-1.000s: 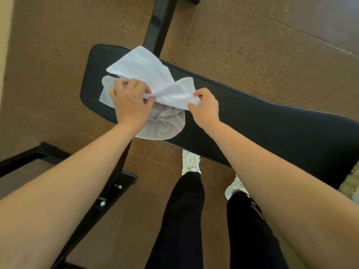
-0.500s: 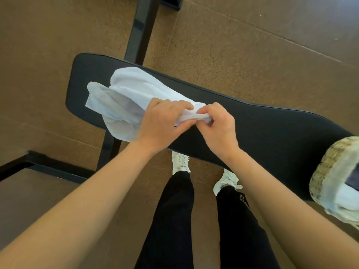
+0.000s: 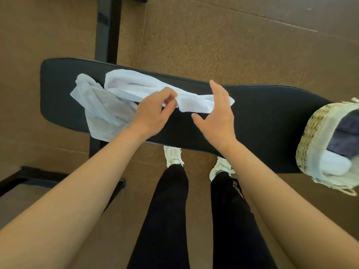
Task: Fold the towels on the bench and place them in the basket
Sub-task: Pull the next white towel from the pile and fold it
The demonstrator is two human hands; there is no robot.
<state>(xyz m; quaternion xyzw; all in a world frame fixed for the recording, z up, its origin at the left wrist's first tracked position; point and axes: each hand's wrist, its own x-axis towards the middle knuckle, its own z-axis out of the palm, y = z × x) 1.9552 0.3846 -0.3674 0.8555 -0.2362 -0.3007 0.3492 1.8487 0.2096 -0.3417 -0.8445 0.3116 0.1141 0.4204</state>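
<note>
While our left hand (image 3: 153, 113) pinches the white towel (image 3: 136, 88) near its middle and our right hand (image 3: 217, 117) hangs released, fingers straight, over the towel's right end, we should spread the bunched cloth flat along the tabletop (image 3: 272, 117) before folding. The grey towel (image 3: 99, 111) touching it droops over the near edge, so we should pull gently. Bare tabletop lies between the towels and the basket (image 3: 314, 133) at the right end.
</note>
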